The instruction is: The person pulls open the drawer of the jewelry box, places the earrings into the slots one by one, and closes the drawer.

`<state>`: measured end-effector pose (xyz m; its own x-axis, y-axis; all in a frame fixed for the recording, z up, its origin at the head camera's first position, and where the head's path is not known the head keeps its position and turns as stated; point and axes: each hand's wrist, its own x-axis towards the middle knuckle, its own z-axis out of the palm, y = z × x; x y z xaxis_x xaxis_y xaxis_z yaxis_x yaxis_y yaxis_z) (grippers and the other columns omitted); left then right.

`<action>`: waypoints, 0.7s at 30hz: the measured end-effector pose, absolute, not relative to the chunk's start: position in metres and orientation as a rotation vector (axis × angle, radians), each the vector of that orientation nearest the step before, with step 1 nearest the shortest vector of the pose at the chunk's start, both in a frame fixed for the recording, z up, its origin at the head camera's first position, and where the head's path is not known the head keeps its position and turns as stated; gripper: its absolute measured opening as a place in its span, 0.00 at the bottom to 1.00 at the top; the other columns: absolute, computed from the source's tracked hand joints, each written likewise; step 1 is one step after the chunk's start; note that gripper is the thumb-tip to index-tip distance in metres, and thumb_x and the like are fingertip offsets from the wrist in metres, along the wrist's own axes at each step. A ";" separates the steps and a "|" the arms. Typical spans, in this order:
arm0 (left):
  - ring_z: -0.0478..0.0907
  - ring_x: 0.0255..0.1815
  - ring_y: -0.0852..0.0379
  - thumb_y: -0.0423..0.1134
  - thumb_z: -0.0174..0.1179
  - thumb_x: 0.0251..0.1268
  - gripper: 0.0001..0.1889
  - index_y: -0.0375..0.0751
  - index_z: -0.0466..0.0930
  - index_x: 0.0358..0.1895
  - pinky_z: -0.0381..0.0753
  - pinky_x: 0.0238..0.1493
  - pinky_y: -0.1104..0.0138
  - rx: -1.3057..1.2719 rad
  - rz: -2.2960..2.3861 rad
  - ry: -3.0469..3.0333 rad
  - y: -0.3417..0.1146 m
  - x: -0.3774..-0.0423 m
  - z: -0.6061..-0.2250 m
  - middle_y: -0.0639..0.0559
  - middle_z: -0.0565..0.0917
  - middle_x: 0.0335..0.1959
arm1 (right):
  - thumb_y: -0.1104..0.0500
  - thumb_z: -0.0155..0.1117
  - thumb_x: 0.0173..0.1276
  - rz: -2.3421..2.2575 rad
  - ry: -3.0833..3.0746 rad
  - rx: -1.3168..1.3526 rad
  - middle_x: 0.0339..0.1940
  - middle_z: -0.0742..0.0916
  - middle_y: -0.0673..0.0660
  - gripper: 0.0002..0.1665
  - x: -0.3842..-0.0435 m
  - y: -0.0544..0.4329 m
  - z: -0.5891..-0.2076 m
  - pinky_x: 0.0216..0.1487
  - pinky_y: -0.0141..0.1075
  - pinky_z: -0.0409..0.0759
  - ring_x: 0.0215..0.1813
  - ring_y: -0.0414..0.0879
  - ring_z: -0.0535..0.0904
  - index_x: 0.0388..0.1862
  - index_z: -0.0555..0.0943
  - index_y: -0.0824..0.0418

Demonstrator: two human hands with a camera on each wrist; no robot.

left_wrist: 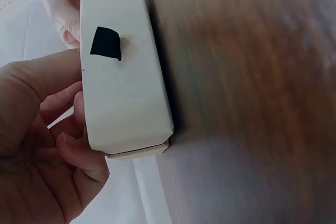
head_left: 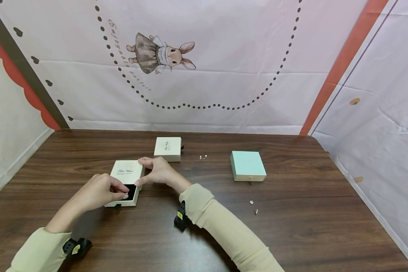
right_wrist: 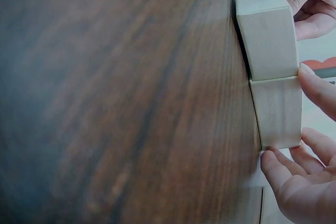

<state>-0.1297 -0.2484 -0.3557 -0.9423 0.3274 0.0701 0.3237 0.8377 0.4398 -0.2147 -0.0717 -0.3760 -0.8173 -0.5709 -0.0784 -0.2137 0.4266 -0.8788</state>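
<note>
A cream jewellery box (head_left: 126,170) with a printed top stands at the left of the table, its drawer (head_left: 121,203) slid out toward me and lined in black. My left hand (head_left: 96,192) reaches over the drawer, thumb and fingertips pinched close together on a tiny pale piece at the black lining; its kind cannot be told. My right hand (head_left: 161,173) grips the sleeve by its far right corner, thumb near the drawer opening. In the left wrist view, a black pull tab (left_wrist: 106,43) shows on the drawer front.
A second cream box (head_left: 167,148) stands behind, with a pair of small earrings (head_left: 203,157) beside it. To the right is a mint-green box (head_left: 248,165). Two more small earrings (head_left: 251,203) lie in front of it. A printed cloth (head_left: 224,83) hangs behind the table.
</note>
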 end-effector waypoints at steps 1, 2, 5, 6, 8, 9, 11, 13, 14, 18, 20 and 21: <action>0.69 0.18 0.71 0.37 0.68 0.46 0.02 0.48 0.86 0.26 0.67 0.19 0.71 0.533 0.716 3.002 -0.248 -0.130 -0.356 0.60 0.84 0.22 | 0.60 0.78 0.41 -1.352 2.319 -0.671 0.61 0.75 0.46 0.45 -0.215 -0.072 -0.376 0.54 0.21 0.65 0.59 0.34 0.71 0.62 0.71 0.58; 0.69 0.18 0.71 0.36 0.68 0.46 0.02 0.47 0.86 0.26 0.67 0.19 0.72 0.532 0.716 3.002 -0.248 -0.130 -0.356 0.60 0.84 0.22 | 0.60 0.78 0.41 -1.352 2.318 -0.671 0.62 0.75 0.46 0.45 -0.215 -0.072 -0.376 0.54 0.21 0.65 0.59 0.34 0.71 0.62 0.71 0.58; 0.71 0.19 0.70 0.36 0.68 0.46 0.03 0.45 0.86 0.28 0.68 0.20 0.72 0.515 0.731 3.002 -0.248 -0.129 -0.354 0.59 0.84 0.22 | 0.59 0.78 0.41 -1.355 2.311 -0.668 0.62 0.75 0.46 0.45 -0.215 -0.071 -0.376 0.54 0.21 0.65 0.59 0.34 0.70 0.62 0.71 0.58; 0.72 0.20 0.70 0.36 0.68 0.46 0.04 0.44 0.86 0.29 0.69 0.20 0.71 0.504 0.745 3.001 -0.248 -0.127 -0.353 0.58 0.84 0.23 | 0.59 0.78 0.42 -1.355 2.308 -0.668 0.62 0.74 0.46 0.45 -0.215 -0.071 -0.376 0.54 0.21 0.65 0.59 0.34 0.70 0.62 0.71 0.57; 0.73 0.21 0.69 0.36 0.68 0.47 0.06 0.42 0.86 0.31 0.70 0.21 0.72 0.461 0.774 3.007 -0.251 -0.125 -0.350 0.57 0.84 0.24 | 0.59 0.78 0.42 -1.349 2.306 -0.666 0.62 0.74 0.45 0.45 -0.215 -0.071 -0.376 0.53 0.22 0.66 0.59 0.35 0.70 0.62 0.71 0.57; 0.74 0.22 0.68 0.37 0.68 0.48 0.07 0.41 0.86 0.33 0.71 0.22 0.71 0.436 0.794 3.010 -0.252 -0.123 -0.349 0.57 0.84 0.25 | 0.59 0.78 0.42 -1.347 2.304 -0.665 0.62 0.74 0.45 0.44 -0.215 -0.071 -0.375 0.54 0.22 0.66 0.59 0.35 0.70 0.62 0.71 0.57; 0.75 0.23 0.67 0.39 0.68 0.48 0.09 0.41 0.86 0.34 0.72 0.22 0.71 0.388 0.831 3.018 -0.256 -0.120 -0.347 0.55 0.84 0.26 | 0.59 0.78 0.42 -1.345 2.302 -0.663 0.62 0.74 0.45 0.44 -0.215 -0.071 -0.375 0.54 0.22 0.66 0.60 0.35 0.70 0.62 0.71 0.57; 0.76 0.24 0.67 0.41 0.68 0.49 0.10 0.41 0.86 0.35 0.73 0.22 0.71 0.338 0.864 3.026 -0.261 -0.115 -0.346 0.55 0.84 0.27 | 0.59 0.78 0.42 -1.352 2.295 -0.655 0.62 0.74 0.45 0.44 -0.215 -0.071 -0.374 0.54 0.23 0.67 0.60 0.36 0.70 0.62 0.71 0.57; 0.76 0.24 0.67 0.42 0.68 0.49 0.11 0.42 0.85 0.36 0.73 0.23 0.71 0.322 0.877 3.030 -0.264 -0.112 -0.345 0.55 0.84 0.28 | 0.59 0.78 0.42 -1.355 2.291 -0.654 0.62 0.74 0.45 0.44 -0.215 -0.071 -0.374 0.54 0.23 0.67 0.60 0.36 0.70 0.62 0.71 0.57; 0.77 0.25 0.68 0.44 0.68 0.49 0.13 0.42 0.85 0.38 0.74 0.24 0.71 0.269 0.919 3.027 -0.275 -0.104 -0.345 0.55 0.84 0.28 | 0.59 0.78 0.42 -1.359 2.282 -0.648 0.63 0.73 0.44 0.44 -0.215 -0.072 -0.374 0.54 0.23 0.67 0.60 0.37 0.70 0.62 0.71 0.56; 0.77 0.25 0.68 0.44 0.68 0.49 0.14 0.42 0.84 0.38 0.75 0.24 0.71 0.257 0.931 3.026 -0.279 -0.101 -0.346 0.54 0.84 0.28 | 0.59 0.78 0.42 -1.349 2.285 -0.655 0.63 0.73 0.44 0.44 -0.215 -0.072 -0.375 0.54 0.24 0.67 0.61 0.37 0.70 0.62 0.71 0.56; 0.77 0.25 0.69 0.45 0.68 0.48 0.15 0.41 0.84 0.39 0.75 0.25 0.71 0.251 0.939 3.026 -0.281 -0.100 -0.347 0.54 0.83 0.28 | 0.59 0.78 0.43 -1.345 2.286 -0.659 0.63 0.73 0.44 0.44 -0.215 -0.071 -0.375 0.55 0.24 0.67 0.61 0.37 0.70 0.62 0.71 0.56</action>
<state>-0.0998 -0.2809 -0.3472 -0.9868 0.1398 0.0812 0.1612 0.8130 0.5595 -0.2155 -0.0714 -0.3749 -0.8062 -0.5822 -0.1048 -0.1913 0.4242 -0.8851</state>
